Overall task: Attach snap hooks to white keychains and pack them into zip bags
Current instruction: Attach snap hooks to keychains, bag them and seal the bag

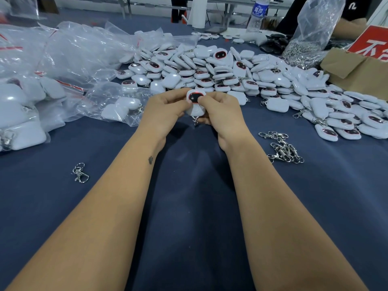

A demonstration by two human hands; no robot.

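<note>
both hands grip one white keychain [195, 101] above the blue table [189, 206] — left hand [165, 111] and right hand [220, 114] pinch its sides, a snap hook [195, 121] dangling beneath. loose hooks [282, 148] lie right — zip bags [52, 66] left.

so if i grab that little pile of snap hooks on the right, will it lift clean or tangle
The pile of snap hooks looks interlocked, so several would probably lift together. Being thin shiny metal, they likely slide easily on the blue cloth and feel stiff, not floppy.
</note>
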